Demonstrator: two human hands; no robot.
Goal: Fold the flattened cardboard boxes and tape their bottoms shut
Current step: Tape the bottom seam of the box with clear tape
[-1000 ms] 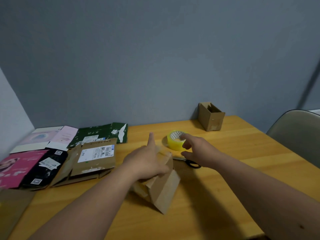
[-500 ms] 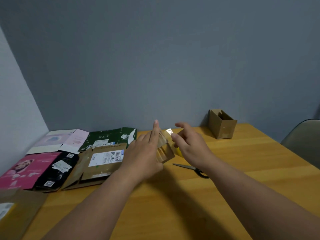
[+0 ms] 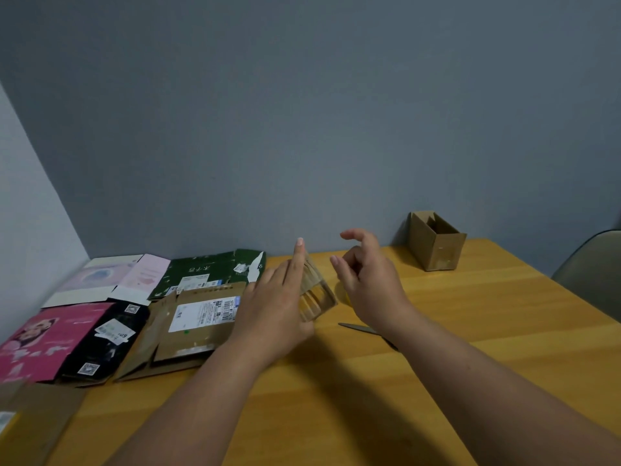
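Note:
My left hand holds a small brown cardboard box lifted above the wooden table, index finger straight up along its side. The box's facing side looks glossy. My right hand hovers just right of the box with loosely curled fingers and holds nothing. A sliver of the yellow tape roll shows behind that hand. Black scissors lie under my right wrist. Flattened boxes lie at the left: a brown one with a shipping label, a green one, a black one and a pink one.
A folded open-topped brown box stands at the back right against the grey wall. A pale flattened carton lies in the far left corner. More cardboard sits at the near left edge. A chair stands beyond the table's right side.
My left hand lifted the small box off the table toward the wall. My right hand left the tape roll, came up beside the box, then drew slightly away from it.

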